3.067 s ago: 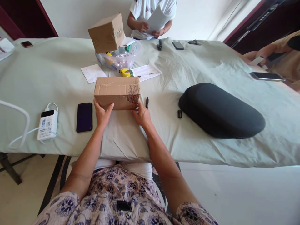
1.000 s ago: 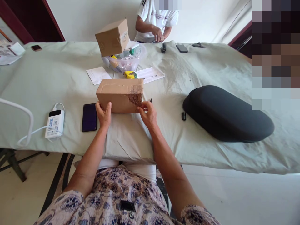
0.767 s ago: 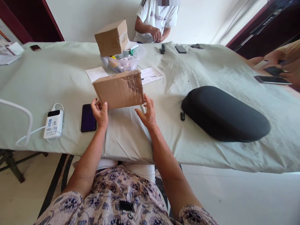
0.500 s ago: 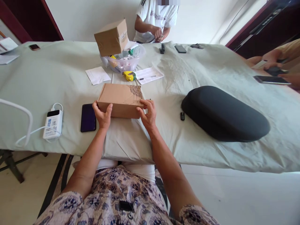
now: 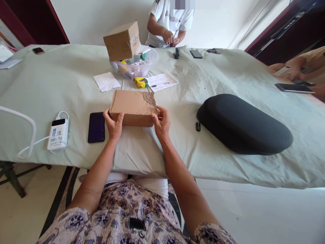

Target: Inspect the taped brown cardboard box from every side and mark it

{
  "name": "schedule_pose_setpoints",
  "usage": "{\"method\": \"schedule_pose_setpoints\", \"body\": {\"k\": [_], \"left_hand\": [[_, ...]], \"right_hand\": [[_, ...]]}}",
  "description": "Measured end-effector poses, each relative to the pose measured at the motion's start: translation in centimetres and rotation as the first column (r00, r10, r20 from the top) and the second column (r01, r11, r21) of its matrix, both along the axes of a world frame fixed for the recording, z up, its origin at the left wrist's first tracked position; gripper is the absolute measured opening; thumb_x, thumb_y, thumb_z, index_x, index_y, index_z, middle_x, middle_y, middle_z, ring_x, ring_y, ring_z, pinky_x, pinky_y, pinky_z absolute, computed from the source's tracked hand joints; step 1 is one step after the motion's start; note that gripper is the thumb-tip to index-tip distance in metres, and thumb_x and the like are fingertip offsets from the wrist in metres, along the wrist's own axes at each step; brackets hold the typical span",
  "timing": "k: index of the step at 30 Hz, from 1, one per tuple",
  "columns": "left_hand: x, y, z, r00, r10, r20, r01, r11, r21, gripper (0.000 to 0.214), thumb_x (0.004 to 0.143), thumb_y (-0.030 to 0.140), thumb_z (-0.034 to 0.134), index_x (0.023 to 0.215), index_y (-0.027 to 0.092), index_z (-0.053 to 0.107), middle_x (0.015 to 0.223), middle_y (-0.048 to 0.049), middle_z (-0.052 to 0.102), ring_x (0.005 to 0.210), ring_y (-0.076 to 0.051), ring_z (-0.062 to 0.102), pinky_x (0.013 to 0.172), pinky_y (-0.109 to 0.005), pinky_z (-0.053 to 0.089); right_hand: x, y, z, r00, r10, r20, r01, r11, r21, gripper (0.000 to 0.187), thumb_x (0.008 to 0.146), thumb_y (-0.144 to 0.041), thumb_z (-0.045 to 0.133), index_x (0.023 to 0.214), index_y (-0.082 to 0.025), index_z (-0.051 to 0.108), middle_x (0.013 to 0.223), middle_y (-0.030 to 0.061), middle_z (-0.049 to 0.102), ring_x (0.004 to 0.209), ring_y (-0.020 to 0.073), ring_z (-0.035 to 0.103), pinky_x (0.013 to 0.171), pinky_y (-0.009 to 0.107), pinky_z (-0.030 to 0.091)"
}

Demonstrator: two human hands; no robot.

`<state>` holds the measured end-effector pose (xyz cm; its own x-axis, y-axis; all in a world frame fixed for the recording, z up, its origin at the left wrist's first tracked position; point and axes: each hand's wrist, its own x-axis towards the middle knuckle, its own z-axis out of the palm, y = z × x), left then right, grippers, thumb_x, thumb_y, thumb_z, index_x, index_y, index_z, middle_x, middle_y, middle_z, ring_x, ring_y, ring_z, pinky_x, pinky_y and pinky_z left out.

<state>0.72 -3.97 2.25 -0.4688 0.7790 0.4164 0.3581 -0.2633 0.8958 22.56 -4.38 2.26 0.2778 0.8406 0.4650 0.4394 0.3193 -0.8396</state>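
Note:
A brown cardboard box [image 5: 133, 105] with torn, scuffed marks on its far right top corner sits in front of me on the cloth-covered table [image 5: 142, 152]. My left hand [image 5: 114, 125] grips its near left corner, thumb against the front face. On the other side, my right hand [image 5: 161, 121] holds the right end, with the thumb on the front and the fingers around the side. A dark smartphone [image 5: 96, 127] lies just left of my left hand. Behind the box is a yellow and green tape measure [image 5: 140, 82].
White power bank [image 5: 58, 134] with a cable is at left. A black elongated case [image 5: 243, 123] and a small black object [image 5: 198, 126] lie right. Farther back, a plastic basin [image 5: 137, 69] bears another carton [image 5: 122, 41]; papers [image 5: 106, 81] lie near. Two other people are at the table.
The box has shifted slightly right and turned a little between my hands. My right fingers have moved from its top edge to its right side.

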Motion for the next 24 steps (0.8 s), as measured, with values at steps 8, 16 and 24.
{"method": "schedule_pose_setpoints", "body": {"k": [8,16,24], "left_hand": [[0.2,-0.2,0.1,0.999,-0.039,0.031,0.041,0.995,-0.086,0.081,0.072,0.074,0.074,0.123,0.021,0.042,0.125,-0.0155,0.061,0.118,-0.028,0.063,0.106,-0.044,0.051],[2.7,-1.1,0.4,0.997,0.058,-0.059,-0.067,0.985,-0.156,0.093,0.063,0.060,0.087,0.128,0.017,0.038,0.133,-0.0219,0.055,0.130,-0.036,0.058,0.111,-0.050,0.049],[4.0,-0.9,0.4,0.989,0.123,-0.086,-0.137,0.973,-0.185,0.099,0.063,0.062,0.087,0.133,0.015,0.036,0.138,-0.0254,0.053,0.138,-0.040,0.053,0.118,-0.055,0.043]], "right_hand": [[-0.7,-0.2,-0.3,0.997,-0.073,0.036,0.075,0.996,-0.038,0.055,0.088,-0.063,0.059,0.124,-0.022,0.057,0.104,0.0063,0.062,0.084,0.0170,0.059,0.078,0.033,0.053],[-2.1,-0.2,-0.6,0.948,-0.283,0.148,0.278,0.959,0.056,0.082,0.073,-0.082,0.066,0.125,-0.020,0.050,0.116,0.0127,0.061,0.110,0.0290,0.060,0.096,0.047,0.051],[-2.6,-0.1,-0.4,0.941,-0.294,0.170,0.293,0.956,0.033,0.085,0.074,-0.082,0.065,0.130,-0.020,0.049,0.122,0.0160,0.059,0.115,0.0321,0.058,0.101,0.052,0.047]]}}
